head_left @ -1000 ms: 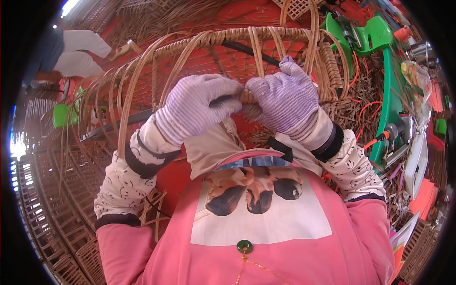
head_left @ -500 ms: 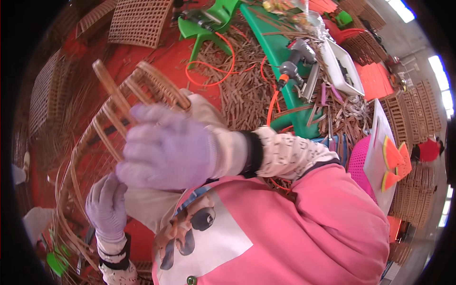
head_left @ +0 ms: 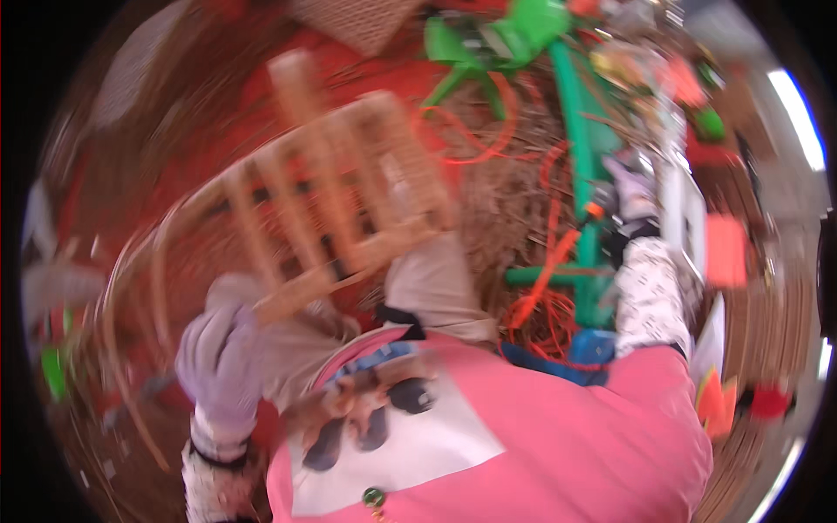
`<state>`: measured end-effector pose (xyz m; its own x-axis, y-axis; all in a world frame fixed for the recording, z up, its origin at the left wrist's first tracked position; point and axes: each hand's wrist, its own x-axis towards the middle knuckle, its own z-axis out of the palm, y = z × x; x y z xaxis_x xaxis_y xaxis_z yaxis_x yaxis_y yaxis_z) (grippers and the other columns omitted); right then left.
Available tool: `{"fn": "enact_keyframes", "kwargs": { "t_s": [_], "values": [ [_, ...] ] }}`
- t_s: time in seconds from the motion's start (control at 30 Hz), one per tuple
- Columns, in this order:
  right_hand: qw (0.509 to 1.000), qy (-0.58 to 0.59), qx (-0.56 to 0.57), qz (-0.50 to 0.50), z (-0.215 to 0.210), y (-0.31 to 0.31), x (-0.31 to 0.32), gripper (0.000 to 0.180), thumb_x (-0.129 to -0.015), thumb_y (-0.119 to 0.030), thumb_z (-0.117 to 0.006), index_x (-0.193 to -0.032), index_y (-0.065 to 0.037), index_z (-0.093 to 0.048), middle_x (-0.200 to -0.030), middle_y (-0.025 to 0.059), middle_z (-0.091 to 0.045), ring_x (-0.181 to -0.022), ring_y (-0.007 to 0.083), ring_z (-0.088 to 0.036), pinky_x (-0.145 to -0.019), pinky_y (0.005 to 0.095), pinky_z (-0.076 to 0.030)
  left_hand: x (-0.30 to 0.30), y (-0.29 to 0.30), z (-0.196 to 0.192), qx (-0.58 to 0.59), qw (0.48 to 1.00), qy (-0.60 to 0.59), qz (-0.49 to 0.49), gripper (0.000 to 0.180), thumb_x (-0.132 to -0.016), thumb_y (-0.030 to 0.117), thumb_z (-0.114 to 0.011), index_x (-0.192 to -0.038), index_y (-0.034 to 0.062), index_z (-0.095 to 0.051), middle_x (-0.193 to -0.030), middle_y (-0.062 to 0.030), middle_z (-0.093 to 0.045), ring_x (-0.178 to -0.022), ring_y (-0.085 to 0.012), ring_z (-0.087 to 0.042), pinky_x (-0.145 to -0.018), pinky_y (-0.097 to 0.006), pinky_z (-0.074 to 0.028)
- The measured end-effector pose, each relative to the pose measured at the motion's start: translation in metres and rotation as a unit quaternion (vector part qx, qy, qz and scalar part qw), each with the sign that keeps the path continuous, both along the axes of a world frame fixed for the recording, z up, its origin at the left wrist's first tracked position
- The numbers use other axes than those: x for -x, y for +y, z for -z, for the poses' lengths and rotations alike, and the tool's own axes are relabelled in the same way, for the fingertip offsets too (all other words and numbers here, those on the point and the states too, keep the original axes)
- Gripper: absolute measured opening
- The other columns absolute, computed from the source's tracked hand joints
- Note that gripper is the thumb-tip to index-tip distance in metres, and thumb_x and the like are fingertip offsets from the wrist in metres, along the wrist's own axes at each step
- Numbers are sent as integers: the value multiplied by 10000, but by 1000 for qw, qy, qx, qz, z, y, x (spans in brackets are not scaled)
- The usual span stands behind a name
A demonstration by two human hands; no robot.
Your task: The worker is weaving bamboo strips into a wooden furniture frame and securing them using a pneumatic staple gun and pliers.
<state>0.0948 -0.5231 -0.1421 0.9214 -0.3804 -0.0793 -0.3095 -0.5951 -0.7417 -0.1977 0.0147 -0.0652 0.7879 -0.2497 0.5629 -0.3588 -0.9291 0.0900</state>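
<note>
A light-brown woven basket (head_left: 301, 218) with open slats is tilted across my lap, smeared by motion. Its near lower corner is held in my left hand (head_left: 220, 357), gloved in pale lilac, with the fingers closed at the rim. My right hand (head_left: 635, 187), in the same kind of glove, is stretched far to the right over the green bench (head_left: 571, 131). It lies on a grey air-powered gun tool, mostly covered by the hand. The tool's orange hose fitting (head_left: 595, 209) shows beside the hand. Blur hides how the right fingers are set.
An orange air hose (head_left: 540, 288) runs down from the bench and coils near a blue object (head_left: 593, 347). A white tray (head_left: 693, 218) stands beyond my right hand. Behind the basket are a green chair (head_left: 497, 44) and scattered brown strips (head_left: 497, 192) on the red floor.
My right hand has left the basket and swung right to the tool on the bench. The left hand stays at the basket's rim. The whole view has shifted.
</note>
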Motion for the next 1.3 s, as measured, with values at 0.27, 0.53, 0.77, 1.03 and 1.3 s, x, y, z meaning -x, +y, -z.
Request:
{"fn": "enact_keyframes", "kwargs": {
  "t_s": [0.27,0.53,0.77,1.03,1.3],
  "values": [
    [993,69,-96,-18,-31,1,-16,184,-716,-165,-649,-850,-44,-613,-746,51,-582,-629,177,-567,-586,312,-482,10,10,4,26,998,-59,-21,192,-617,97,-712,-788,129,-631,-936,-45,-604,-784,-197,-597,-653,-303,-486],
    [920,29,-273,-280,-199,108,104,422,-702,-158,-598,-1070,-25,-440,-782,49,-508,-672,160,-520,-613,265,-479,12,13,4,45,996,-81,2,265,-625,79,-703,-882,103,-639,-944,-72,-604,-782,-221,-607,-621,-316,-501],
    [776,82,-333,-530,-247,236,167,699,-584,4,-704,-1200,8,-374,-849,95,-490,-600,158,-539,-523,286,-493,10,18,11,53,990,-124,28,211,-636,60,-710,-835,77,-643,-892,-89,-613,-733,-247,-617,-581,-325,-514],
    [795,270,-74,-538,-247,340,192,634,-599,21,-708,-1156,21,-405,-806,102,-538,-559,149,-543,-471,267,-473,21,21,15,95,992,-75,-19,156,-681,119,-682,-831,93,-652,-875,-77,-606,-739,-241,-616,-603,-323,-527],
    [789,350,10,-505,-250,376,205,499,-614,9,-692,-1058,5,-463,-776,84,-556,-581,142,-552,-500,272,-474,25,23,16,104,993,-56,-24,188,-670,129,-682,-853,103,-650,-941,-82,-601,-773,-232,-614,-622,-313,-524]
  ]
}}
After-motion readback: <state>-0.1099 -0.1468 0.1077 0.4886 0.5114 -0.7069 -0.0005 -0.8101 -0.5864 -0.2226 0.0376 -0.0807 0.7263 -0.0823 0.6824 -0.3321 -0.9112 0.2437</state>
